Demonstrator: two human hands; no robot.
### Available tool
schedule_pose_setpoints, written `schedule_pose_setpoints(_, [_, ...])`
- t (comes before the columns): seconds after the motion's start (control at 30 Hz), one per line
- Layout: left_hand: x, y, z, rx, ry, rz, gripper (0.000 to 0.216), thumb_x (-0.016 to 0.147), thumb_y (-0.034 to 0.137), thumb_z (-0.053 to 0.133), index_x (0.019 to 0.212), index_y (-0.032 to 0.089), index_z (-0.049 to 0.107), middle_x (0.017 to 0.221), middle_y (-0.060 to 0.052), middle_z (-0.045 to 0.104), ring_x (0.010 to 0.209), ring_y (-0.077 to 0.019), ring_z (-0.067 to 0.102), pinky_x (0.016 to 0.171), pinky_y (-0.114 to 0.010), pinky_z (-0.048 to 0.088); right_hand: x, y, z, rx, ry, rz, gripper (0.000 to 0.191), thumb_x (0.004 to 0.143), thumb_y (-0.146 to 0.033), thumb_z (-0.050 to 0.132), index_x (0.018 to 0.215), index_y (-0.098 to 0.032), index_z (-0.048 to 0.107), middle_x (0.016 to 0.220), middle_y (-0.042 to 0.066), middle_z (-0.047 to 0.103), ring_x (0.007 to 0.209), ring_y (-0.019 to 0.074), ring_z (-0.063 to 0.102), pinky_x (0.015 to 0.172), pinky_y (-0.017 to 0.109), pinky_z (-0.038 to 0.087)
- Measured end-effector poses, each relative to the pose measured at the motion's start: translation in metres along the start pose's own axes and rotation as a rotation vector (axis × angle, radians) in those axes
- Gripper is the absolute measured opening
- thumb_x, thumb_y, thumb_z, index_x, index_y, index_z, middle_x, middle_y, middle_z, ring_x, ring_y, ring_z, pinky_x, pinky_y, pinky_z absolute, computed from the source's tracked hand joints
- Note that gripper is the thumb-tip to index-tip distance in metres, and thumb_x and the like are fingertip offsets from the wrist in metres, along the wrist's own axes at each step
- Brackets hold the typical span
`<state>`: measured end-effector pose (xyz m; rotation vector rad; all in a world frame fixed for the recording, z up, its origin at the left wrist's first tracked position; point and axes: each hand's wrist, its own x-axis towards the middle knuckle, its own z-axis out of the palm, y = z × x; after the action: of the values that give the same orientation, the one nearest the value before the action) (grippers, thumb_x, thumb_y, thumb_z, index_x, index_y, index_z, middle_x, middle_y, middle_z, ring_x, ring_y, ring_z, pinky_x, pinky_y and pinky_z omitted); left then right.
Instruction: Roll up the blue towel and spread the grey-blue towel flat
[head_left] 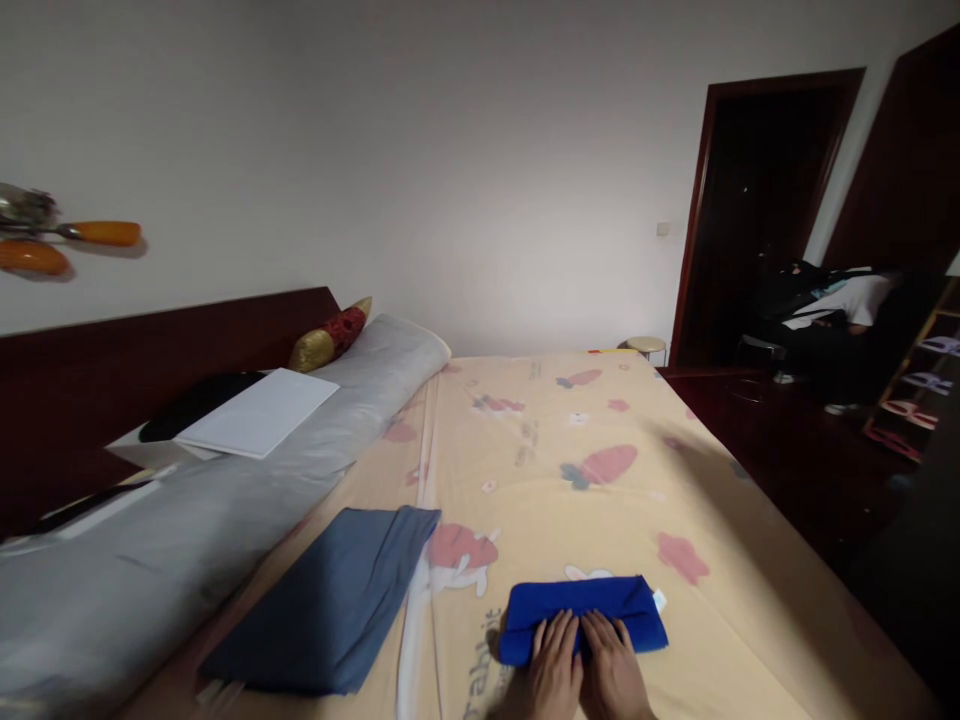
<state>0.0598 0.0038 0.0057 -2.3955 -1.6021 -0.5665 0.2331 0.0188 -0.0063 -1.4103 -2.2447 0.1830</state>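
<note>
Both the left hand (551, 672) and right hand (611, 672) lie flat, fingers spread, on a folded blue towel (581, 612). The towel rests on the bed (600, 460), near a grey cloth (337, 600).

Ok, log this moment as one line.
left hand: flat on folded blue cloth | right hand: flat on it | grey-blue cloth: apart, left, on bed sheet

royal blue folded cloth (581, 612), slate blue pillowcase (330, 605), cream carrot-print sheet (600, 470)
</note>
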Motion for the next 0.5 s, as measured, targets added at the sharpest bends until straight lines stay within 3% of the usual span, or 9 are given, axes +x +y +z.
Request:
schedule_pose_setpoints(0.1, [0.001, 0.009, 0.011, -0.007, 0.062, 0.01, 0.049, 0.092, 0.032, 0.042, 0.141, 0.026, 0.042, 0.139, 0.001, 0.059, 0.124, -0.0173, 0.057, 0.103, -0.037, 0.047, -0.008, 0.006, 0.005, -0.003, 0.015, -0.089, 0.057, 0.087, -0.025, 0.044, 0.144, -0.025, 0.038, 0.146, 0.003, 0.048, 0.132, 0.0221, 0.048, 0.109, 0.038, 0.035])
schedule_pose_setpoints(0.2, [-0.002, 0.009, 0.015, -0.002, 0.046, 0.03, 0.053, 0.093, 0.036, 0.042, 0.145, 0.027, 0.035, 0.143, 0.0, 0.055, 0.128, -0.0171, 0.053, 0.105, -0.037, 0.043, -0.015, 0.013, 0.004, -0.006, 0.041, -0.131, 0.059, 0.092, -0.028, 0.04, 0.149, -0.029, 0.026, 0.149, 0.001, 0.043, 0.134, 0.0195, 0.045, 0.108, 0.036, 0.037])
schedule_pose_setpoints(0.5, [-0.003, 0.014, 0.016, 0.009, 0.026, -0.007, 0.059, 0.093, 0.037, 0.04, 0.149, 0.028, 0.023, 0.146, 0.002, 0.051, 0.13, -0.0175, 0.05, 0.107, -0.038, 0.04, -0.015, 0.008, -0.007, 0.05, -0.023, -0.067, 0.057, 0.094, -0.029, 0.038, 0.148, -0.032, 0.022, 0.151, 0.004, 0.039, 0.137, 0.0215, 0.042, 0.11, 0.04, 0.039])
